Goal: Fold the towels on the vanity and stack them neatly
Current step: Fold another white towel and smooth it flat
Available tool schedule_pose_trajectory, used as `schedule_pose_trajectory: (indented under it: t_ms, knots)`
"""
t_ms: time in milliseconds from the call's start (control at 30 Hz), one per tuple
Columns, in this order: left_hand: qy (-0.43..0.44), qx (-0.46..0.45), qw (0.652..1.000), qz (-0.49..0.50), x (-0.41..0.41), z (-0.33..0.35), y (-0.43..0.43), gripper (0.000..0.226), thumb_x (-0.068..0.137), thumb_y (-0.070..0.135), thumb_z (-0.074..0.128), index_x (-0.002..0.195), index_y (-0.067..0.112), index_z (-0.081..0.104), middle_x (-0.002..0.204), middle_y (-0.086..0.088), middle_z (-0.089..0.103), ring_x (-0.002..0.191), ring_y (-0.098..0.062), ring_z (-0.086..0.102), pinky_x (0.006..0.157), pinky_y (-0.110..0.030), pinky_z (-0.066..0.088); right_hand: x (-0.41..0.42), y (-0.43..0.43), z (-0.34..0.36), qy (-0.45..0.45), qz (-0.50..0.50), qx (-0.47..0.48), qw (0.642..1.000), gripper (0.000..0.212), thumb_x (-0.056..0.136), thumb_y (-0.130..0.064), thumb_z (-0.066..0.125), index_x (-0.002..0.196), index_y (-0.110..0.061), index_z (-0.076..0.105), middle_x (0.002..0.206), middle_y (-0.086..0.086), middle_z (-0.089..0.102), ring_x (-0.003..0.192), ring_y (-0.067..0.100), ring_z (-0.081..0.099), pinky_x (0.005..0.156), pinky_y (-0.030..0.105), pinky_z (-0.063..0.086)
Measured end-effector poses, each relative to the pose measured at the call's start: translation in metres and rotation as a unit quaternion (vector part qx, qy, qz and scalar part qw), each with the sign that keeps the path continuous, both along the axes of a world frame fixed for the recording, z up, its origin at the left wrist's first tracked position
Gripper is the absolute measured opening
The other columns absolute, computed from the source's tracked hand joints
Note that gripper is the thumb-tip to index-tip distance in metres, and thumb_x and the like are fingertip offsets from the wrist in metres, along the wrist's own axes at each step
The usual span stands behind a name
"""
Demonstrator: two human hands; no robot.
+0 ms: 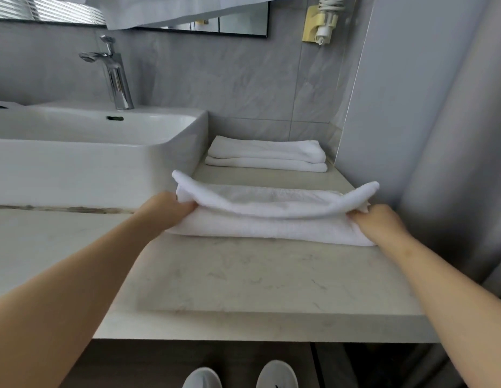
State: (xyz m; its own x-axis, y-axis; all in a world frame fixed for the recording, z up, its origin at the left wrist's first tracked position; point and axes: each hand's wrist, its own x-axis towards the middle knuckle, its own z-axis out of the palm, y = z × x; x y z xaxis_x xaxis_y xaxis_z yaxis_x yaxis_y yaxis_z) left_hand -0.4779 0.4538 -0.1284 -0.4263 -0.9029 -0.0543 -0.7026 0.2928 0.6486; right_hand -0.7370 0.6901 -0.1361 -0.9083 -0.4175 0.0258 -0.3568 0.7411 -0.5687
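A white towel (271, 219) lies folded lengthwise on the pale marble vanity top (243, 275), its upper layer lifted and sagging in the middle. My left hand (165, 210) grips its left end, and my right hand (381, 222) grips its right end. Behind it, against the grey wall, two folded white towels (267, 155) rest one on the other in a flat stack.
A white rectangular basin (90, 152) with a chrome faucet (115, 74) stands to the left of the towels. A grey wall and a curtain-like panel (439, 135) close off the right side. A wall-mounted hair dryer (322, 21) hangs above. My white slippers (241, 376) show below the counter edge.
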Motion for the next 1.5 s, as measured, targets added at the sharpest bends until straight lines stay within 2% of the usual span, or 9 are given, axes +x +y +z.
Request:
schedule_pose_trajectory:
  t_ms: [300, 533, 900, 1033, 1067, 1100, 1233, 1333, 1500]
  knots:
    - [-0.090, -0.027, 0.995, 0.018, -0.001, 0.001, 0.000, 0.047, 0.094, 0.036, 0.050, 0.118, -0.004, 0.054, 0.119, -0.022, 0.056, 0.107, -0.036, 0.053, 0.080, -0.034, 0.039, 0.003, 0.012, 0.002, -0.018, 0.005, 0.016, 1.000, 0.031, 0.089, -0.035, 0.054, 0.076, -0.006, 0.050, 0.076, 0.003, 0.053, 0.076, 0.026, 0.054, 0.074, 0.034, 0.045]
    - [-0.067, 0.002, 0.998, -0.009, 0.030, -0.003, 0.020, 0.042, 0.088, 0.038, 0.056, 0.109, 0.002, 0.060, 0.090, -0.010, 0.057, 0.082, -0.027, 0.054, 0.068, -0.030, 0.040, 0.020, 0.040, 0.005, -0.079, 0.050, 0.005, 0.996, 0.020, 0.085, -0.022, 0.058, 0.077, -0.004, 0.054, 0.078, 0.012, 0.050, 0.069, 0.024, 0.045, 0.059, 0.030, 0.029]
    - [0.081, 0.001, 0.997, -0.005, 0.023, 0.015, 0.008, 0.043, 0.075, 0.046, 0.073, 0.088, 0.006, 0.065, 0.091, -0.010, 0.063, 0.086, -0.027, 0.057, 0.072, -0.036, 0.044, 0.013, 0.030, 0.015, -0.128, 0.039, -0.249, 0.959, 0.045, 0.063, -0.043, 0.073, 0.066, -0.018, 0.037, 0.070, 0.007, 0.027, 0.064, 0.021, 0.029, 0.061, 0.031, 0.023]
    - [0.198, 0.065, 0.978, -0.018, 0.013, 0.016, 0.004, 0.016, 0.077, 0.022, 0.075, 0.085, 0.013, 0.064, 0.085, -0.004, 0.063, 0.075, -0.019, 0.059, 0.066, -0.029, 0.047, 0.002, 0.023, 0.013, -0.137, 0.029, -0.292, 0.946, 0.060, 0.066, -0.028, 0.078, 0.105, 0.011, 0.055, 0.116, -0.002, 0.032, 0.104, 0.014, 0.030, 0.070, 0.037, 0.040]
    - [0.214, 0.090, 0.972, -0.028, 0.011, 0.016, 0.003, 0.012, 0.079, 0.018, 0.074, 0.083, 0.013, 0.063, 0.084, -0.005, 0.063, 0.073, -0.019, 0.059, 0.064, -0.027, 0.047, -0.001, 0.022, 0.013, -0.139, 0.038, -0.285, 0.948, 0.059, 0.068, -0.025, 0.077, 0.107, 0.012, 0.054, 0.084, 0.009, 0.039, 0.090, 0.014, 0.033, 0.068, 0.034, 0.038]
    - [0.220, 0.109, 0.969, -0.037, 0.009, 0.015, 0.002, 0.009, 0.081, 0.015, 0.071, 0.082, 0.012, 0.063, 0.082, -0.006, 0.063, 0.071, -0.019, 0.059, 0.062, -0.026, 0.046, -0.006, 0.022, 0.012, -0.147, 0.052, -0.276, 0.948, 0.054, 0.071, -0.022, 0.076, 0.106, 0.014, 0.054, 0.094, 0.037, 0.050, 0.082, 0.018, 0.038, 0.066, 0.030, 0.035]
    - [0.176, 0.085, 0.980, -0.033, 0.002, 0.013, -0.004, 0.017, 0.091, 0.019, 0.059, 0.082, 0.005, 0.059, 0.081, -0.008, 0.059, 0.067, -0.019, 0.055, 0.060, -0.024, 0.044, -0.008, 0.020, 0.017, -0.178, 0.083, -0.235, 0.952, 0.013, 0.085, -0.012, 0.066, 0.076, -0.003, 0.061, 0.071, 0.010, 0.059, 0.053, 0.017, 0.057, 0.054, 0.023, 0.040]
    - [0.200, 0.073, 0.975, -0.066, -0.001, 0.019, -0.010, 0.023, 0.094, 0.022, 0.054, 0.099, 0.000, 0.059, 0.094, -0.016, 0.060, 0.082, -0.028, 0.058, 0.079, -0.038, 0.049, -0.006, 0.015, 0.028, -0.189, 0.101, -0.295, 0.931, 0.011, 0.089, -0.011, 0.058, 0.080, -0.011, 0.063, 0.079, 0.009, 0.064, 0.069, 0.022, 0.060, 0.065, 0.028, 0.046]
    - [0.330, 0.099, 0.934, -0.099, -0.016, 0.031, -0.015, 0.011, 0.095, 0.017, 0.050, 0.087, 0.012, 0.054, 0.078, -0.005, 0.055, 0.069, -0.020, 0.054, 0.059, -0.025, 0.048, -0.013, 0.001, 0.038, -0.227, 0.045, -0.382, 0.895, 0.017, 0.091, -0.018, 0.049, 0.077, -0.015, 0.058, 0.078, 0.005, 0.057, 0.073, 0.023, 0.054, 0.062, 0.028, 0.039]
